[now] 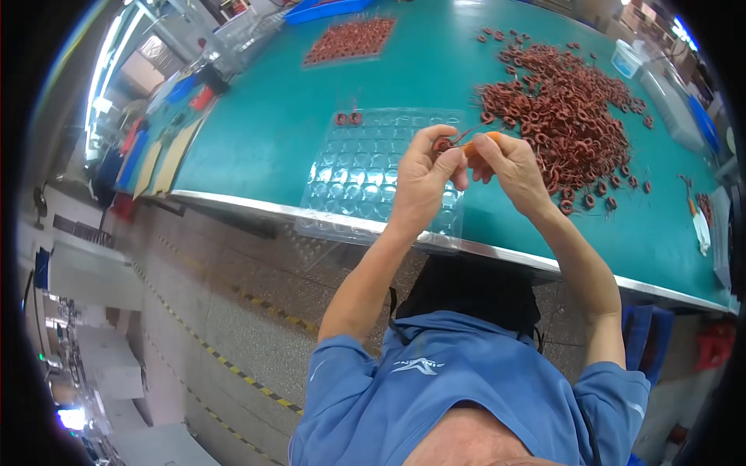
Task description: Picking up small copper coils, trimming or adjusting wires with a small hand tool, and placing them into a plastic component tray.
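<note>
L hand (423, 167) was closed w/ thumb & fingers pinching 1 red-brown ring (442, 144), held up above the clear tray (342, 175), over its right part. Thin leads stuck out of that ring toward far right. R hand (509, 167) gripped an orange tool (483, 142), its tip end just beside the ring; fingers covered most of it, so couldn't tell exact kind, or if it touched the leads. Both hands were close together.

Tray lay on the green table (256, 116), its near side at the table's near edge. 2 loose rings (355, 118) sat side by side in its far left corner, leads up. To far right, a big pile (567, 109) of similar rings w/ leads spread out, some strays around its rim. Far left of the pile, well apart, was a block of rings (350, 40) packed in rows, w/ a blue bin (326, 8) beyond, partly cut off. A white tub (625, 58) stood beyond the pile, far right, nr a clear box (672, 105).
</note>
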A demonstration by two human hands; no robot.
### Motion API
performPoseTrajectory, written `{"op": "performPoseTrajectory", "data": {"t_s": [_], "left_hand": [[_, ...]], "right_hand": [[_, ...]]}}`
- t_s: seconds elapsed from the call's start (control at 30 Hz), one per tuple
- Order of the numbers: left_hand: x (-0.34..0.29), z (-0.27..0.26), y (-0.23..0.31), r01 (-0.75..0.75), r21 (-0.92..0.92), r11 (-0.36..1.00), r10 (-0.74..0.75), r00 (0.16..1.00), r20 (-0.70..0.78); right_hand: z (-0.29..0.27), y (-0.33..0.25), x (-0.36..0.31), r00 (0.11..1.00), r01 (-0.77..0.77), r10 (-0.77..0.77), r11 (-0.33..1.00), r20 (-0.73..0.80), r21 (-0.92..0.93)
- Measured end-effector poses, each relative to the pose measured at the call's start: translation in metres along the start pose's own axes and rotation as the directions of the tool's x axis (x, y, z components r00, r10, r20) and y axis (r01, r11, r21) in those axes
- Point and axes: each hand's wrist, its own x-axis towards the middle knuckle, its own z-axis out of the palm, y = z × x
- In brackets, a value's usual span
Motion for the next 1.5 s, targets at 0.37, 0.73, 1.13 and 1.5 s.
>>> {"op": "performPoseTrajectory", "data": {"t_s": [0.37, 0.73, 1.13, 1.5], "left_hand": [[-0.033, 0.004, -0.004, -0.055, 0.22, 0.974, 0.069, 0.996, -0.058], [-0.028, -0.009, 0.007, -0.018, 0.22, 0.975, -0.01, 0.992, 0.126], [-0.032, 0.007, 0.003, 0.061, -0.034, 0.998, -0.061, 0.998, -0.013], [-0.022, -0.001, 0.019, -0.231, 0.649, 0.725, 0.126, 0.971, 0.204]], "right_hand": [[0.003, -0.003, -0.03, 0.992, -0.025, 0.018, 0.998, -0.128, -0.057], [0.007, 0.003, -0.016, 0.988, -0.135, 0.146, 0.971, -0.041, 0.196], [0.022, -0.012, -0.029, 0.941, 0.125, -0.097, 0.99, -0.324, 0.066], [0.014, 0.003, -0.035, 0.99, -0.093, 0.125, 0.931, -0.069, 0.354]]}}
